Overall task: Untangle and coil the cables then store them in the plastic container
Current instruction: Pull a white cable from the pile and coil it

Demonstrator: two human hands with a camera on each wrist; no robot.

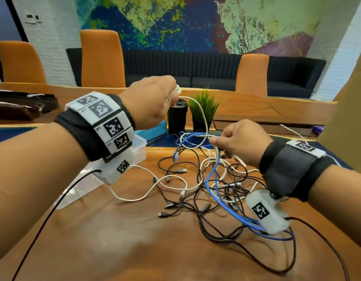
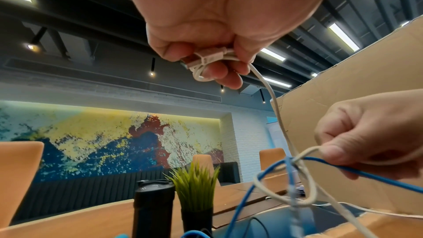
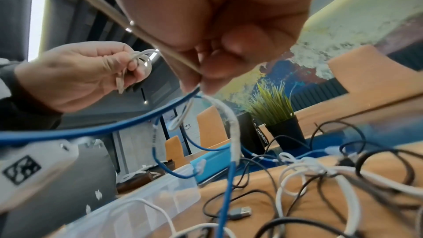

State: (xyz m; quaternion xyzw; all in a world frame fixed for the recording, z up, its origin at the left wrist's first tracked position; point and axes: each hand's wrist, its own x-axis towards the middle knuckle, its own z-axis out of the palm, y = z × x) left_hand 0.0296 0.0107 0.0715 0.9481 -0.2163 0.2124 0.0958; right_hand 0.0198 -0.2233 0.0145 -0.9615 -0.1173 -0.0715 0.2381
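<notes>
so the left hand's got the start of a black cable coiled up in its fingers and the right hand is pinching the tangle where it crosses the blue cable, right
Not quite: the cable in the left hand is white, not black. The left wrist view shows its pale plug and small loops gripped in the fingers. The rest holds: the right hand pinches the tangle where that cable crosses the blue cable.

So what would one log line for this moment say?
left hand: holds coiled white cable | right hand: pinches white and blue cable | container: no coils seen

Black wristbands [image 1: 287, 169] carry white pods [image 1: 266, 211] printed with black square markers, thin black cables [image 1: 53, 207] trailing
</notes>
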